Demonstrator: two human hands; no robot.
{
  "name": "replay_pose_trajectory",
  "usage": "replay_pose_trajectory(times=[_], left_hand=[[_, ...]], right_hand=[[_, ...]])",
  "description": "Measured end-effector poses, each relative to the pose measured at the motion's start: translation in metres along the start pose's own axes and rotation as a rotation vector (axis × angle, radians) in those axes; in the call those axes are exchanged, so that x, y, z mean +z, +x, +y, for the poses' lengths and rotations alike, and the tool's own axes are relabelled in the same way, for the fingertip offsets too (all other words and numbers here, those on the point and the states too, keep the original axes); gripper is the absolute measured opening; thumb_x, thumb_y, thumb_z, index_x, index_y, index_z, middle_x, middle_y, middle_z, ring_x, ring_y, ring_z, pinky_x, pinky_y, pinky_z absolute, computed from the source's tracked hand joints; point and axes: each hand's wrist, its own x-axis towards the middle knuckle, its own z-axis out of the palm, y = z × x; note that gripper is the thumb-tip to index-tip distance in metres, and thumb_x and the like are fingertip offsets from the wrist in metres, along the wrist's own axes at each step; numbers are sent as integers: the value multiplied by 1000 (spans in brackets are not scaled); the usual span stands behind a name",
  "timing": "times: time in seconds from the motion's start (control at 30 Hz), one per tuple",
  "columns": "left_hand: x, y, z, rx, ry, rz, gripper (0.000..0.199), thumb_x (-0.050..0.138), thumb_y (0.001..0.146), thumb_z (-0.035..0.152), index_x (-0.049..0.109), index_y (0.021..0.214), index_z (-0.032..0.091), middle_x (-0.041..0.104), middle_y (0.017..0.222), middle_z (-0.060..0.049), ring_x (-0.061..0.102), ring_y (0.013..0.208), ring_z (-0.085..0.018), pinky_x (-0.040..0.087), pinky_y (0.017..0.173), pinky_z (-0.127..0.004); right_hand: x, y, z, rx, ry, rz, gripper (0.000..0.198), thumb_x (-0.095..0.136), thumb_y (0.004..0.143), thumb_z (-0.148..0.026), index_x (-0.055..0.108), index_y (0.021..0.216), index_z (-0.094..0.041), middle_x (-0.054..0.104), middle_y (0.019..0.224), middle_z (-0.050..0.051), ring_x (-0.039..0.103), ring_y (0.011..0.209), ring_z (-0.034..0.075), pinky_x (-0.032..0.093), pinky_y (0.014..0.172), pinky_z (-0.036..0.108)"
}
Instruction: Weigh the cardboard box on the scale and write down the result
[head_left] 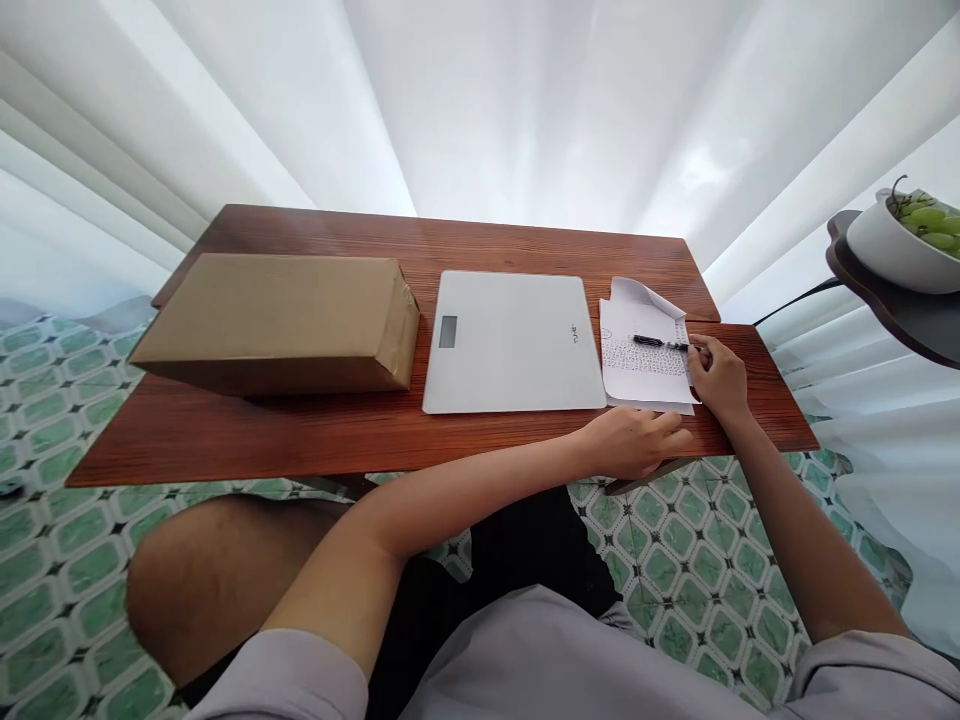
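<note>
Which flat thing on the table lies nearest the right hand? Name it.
The printed paper sheet at the table's right end, with the black pen on it. The right hand touches its edge; the grey scale and cardboard box lie farther left.

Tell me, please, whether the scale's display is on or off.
Apparently off: the scale shows a blank grey display with no digits visible.
</note>
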Motion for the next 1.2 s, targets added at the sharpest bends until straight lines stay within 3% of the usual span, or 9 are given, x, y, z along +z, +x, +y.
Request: replay_pose_trajectory(times=[0.13, 0.3, 0.57, 0.7, 0.93, 1.1, 1.2], left_hand=[[-19, -54, 2, -5, 55, 16, 22, 32, 96, 14, 53, 102, 17, 58, 99, -7, 49, 68, -15, 31, 56, -31], [-42, -121, -1, -76, 107, 54, 14, 40, 94, 16, 54, 95, 17, 59, 94, -5, 49, 73, -16, 36, 64, -31], [-95, -169, -2, -74, 383, 99, 16, 40, 96, 17, 56, 99, 17, 59, 85, -4, 47, 69, -15, 30, 59, -30], [-130, -189, -12, -203, 539, 170, 20, 39, 96, 15, 58, 102, 18, 61, 85, -3, 49, 69, -13, 32, 60, -29], [-193, -218, -31, -450, 656, 480, 24, 41, 89, 9, 60, 101, 19, 63, 80, 0, 56, 73, -15, 38, 63, -27], [-218, -247, -46, -715, 655, 623, 21, 46, 86, 12, 62, 97, 19, 66, 82, -1, 59, 75, -18, 39, 63, -30], [-224, -271, -59, -843, 676, 786, 17, 48, 86, 13, 62, 93, 19, 67, 81, -4, 58, 76, -21, 43, 71, -34]], right_hand=[[1, 2, 4, -10, -28, 16, 38, 43, 94, -36, 67, 117, -17, 72, 102, 12, 64, 91, 25, 47, 83, 35], [2, 3, 5, -3, -50, 8, 38, 40, 95, -36, 68, 114, -18, 72, 102, 12, 65, 91, 26, 47, 81, 35], [0, 2, 4, 77, -118, 6, 38, 40, 95, -35, 67, 115, -17, 71, 100, 15, 61, 80, 25, 41, 70, 33], [-1, 1, 2, 84, -132, 16, 39, 41, 93, -35, 65, 118, -15, 70, 97, 15, 57, 70, 23, 37, 64, 32], [-3, 0, 0, 77, -143, 26, 41, 40, 92, -35, 60, 120, -13, 70, 97, 15, 56, 65, 23, 36, 60, 32], [-2, 0, 3, 61, -137, 29, 39, 39, 91, -34, 61, 116, -16, 70, 90, 14, 58, 63, 25, 37, 57, 33], [0, 0, 5, 57, -138, 28, 37, 38, 91, -37, 61, 114, -19, 69, 83, 13, 59, 60, 26, 37, 55, 34]])
